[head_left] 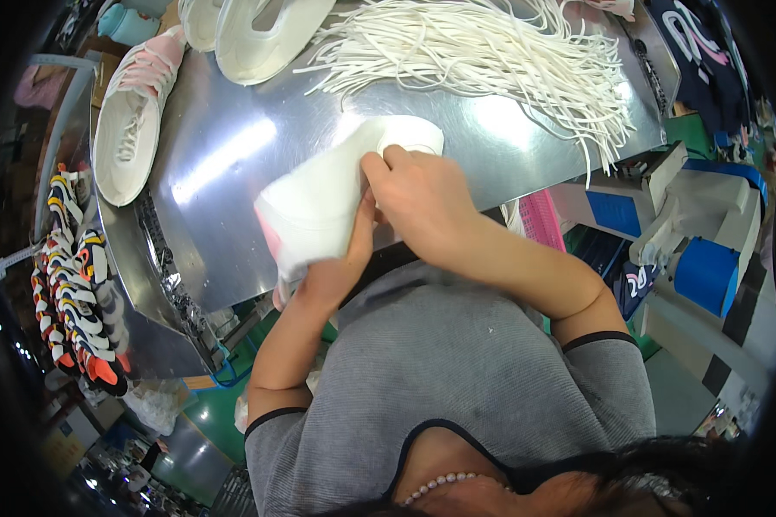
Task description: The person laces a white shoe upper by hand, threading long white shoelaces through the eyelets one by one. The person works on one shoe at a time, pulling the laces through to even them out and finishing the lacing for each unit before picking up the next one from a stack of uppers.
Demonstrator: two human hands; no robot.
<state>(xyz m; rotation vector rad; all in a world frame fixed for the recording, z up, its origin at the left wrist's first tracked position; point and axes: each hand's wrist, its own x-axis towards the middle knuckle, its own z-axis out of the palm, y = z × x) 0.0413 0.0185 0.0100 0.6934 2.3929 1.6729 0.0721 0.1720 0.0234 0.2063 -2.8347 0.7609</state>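
A white shoe upper (315,202), with a pink patch at its left end, is held over the near edge of the metal table. My left hand (347,252) grips it from beneath and along its near side; some fingers are hidden behind the material. From above, my right hand (418,196) is closed on its right part, thumb and fingers pinching the edge. Beyond my hands lies a wide heap of white shoelaces (483,53). To the far left rests a white and pink shoe upper (132,116) with laces through it.
More white uppers (263,43) lie at the table's far edge. The shiny metal table (224,215) has raised edges. Several multicoloured shoe parts (78,284) hang at left. A pink basket (541,220) and a white and blue machine (703,241) stand at right.
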